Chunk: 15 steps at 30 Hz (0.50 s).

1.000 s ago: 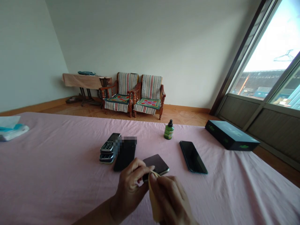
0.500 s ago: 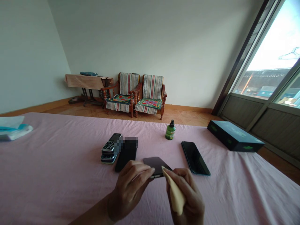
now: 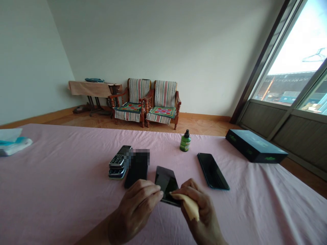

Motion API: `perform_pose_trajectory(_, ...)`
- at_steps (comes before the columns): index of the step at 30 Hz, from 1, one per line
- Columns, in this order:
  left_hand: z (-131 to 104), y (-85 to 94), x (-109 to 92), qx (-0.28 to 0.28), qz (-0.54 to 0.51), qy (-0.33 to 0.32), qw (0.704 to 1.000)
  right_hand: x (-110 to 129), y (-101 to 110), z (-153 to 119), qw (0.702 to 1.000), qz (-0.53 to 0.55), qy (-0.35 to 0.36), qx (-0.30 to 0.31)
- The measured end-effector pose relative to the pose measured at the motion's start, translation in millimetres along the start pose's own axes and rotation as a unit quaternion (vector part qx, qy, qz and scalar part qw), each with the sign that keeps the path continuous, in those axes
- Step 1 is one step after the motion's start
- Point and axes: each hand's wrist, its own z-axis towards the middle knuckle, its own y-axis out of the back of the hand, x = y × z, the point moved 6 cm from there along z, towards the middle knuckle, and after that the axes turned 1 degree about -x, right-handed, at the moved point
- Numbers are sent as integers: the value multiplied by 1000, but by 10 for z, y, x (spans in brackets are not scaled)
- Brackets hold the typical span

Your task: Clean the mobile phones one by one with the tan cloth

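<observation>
Between my hands is a dark smartphone [image 3: 166, 180], tilted with its glossy face toward me. My left hand [image 3: 139, 207] grips its left edge, thumb and fingers closed on it. In my right hand [image 3: 200, 207] a pale yellow cloth [image 3: 189, 206] is bunched, its tip pressed against the lower right of the phone's face. Beyond my left hand lies a black phone [image 3: 138, 168] on the pink sheet. Next to that, several keypad phones [image 3: 118, 161] are stacked. Another black smartphone [image 3: 213, 172] lies face up to the right.
A green bottle [image 3: 185, 141] with a black cap stands near the far edge of the pink sheet [image 3: 63, 163]. At the right is a flat black box [image 3: 255, 146], and at the far left a tissue pack [image 3: 15, 144]. Two wooden chairs [image 3: 163, 98] stand against the wall.
The phone in my left hand has tipped up, so more of its glossy face shows. My right hand has shifted slightly left with the cloth. The view has moved a little.
</observation>
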Motion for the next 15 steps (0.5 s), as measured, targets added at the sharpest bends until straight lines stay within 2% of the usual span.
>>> perform_pose_trajectory(3, 41, -5, -10, 27, 12, -23, 999, -113, -38, 3, 997, 10, -79, 3)
perform_pose_trajectory(6, 91, -55, -78, 83, 50, -73, 993, -237, -71, -12, 991, 6, -130, -1)
perform_pose_trajectory(9, 111, -132, -142, 118, 59, -98, 986, -354, -131, -42, 988, -14, -155, 18)
perform_pose_trajectory(15, 32, -304, -194, 150, 41, -88, 984, -533, -144, -73, 985, -37, -167, 8)
